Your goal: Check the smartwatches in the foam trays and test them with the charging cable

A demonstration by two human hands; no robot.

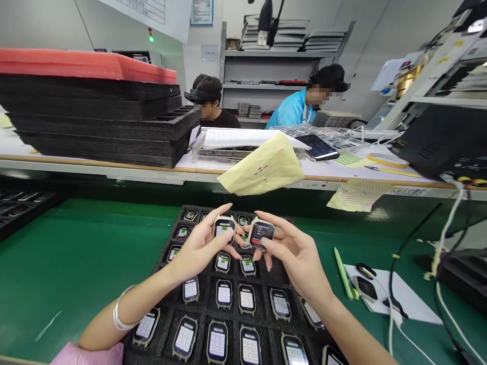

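My left hand (207, 235) is closed round a smartwatch case (223, 229) without a strap, its thumb on a lit screen showing white and green. In my right hand (291, 243) is a second smartwatch case (262, 233), with a dark screen, some text and a red bar; the thumb rests at its lower edge. Both are held side by side above a black foam tray (238, 317). Rows of similar watch cases (217, 340) lie in the tray's compartments, most with lit screens. My hands and forearms hide part of the tray.
Stacked black foam trays (95, 121) with a red foam sheet (87, 65) stand on the shelf at left. A yellow paper (266, 167) hangs over its edge. At right are a green pen (343, 274), a watch on white paper (409, 299) and cables (445, 238). Two people sit beyond.
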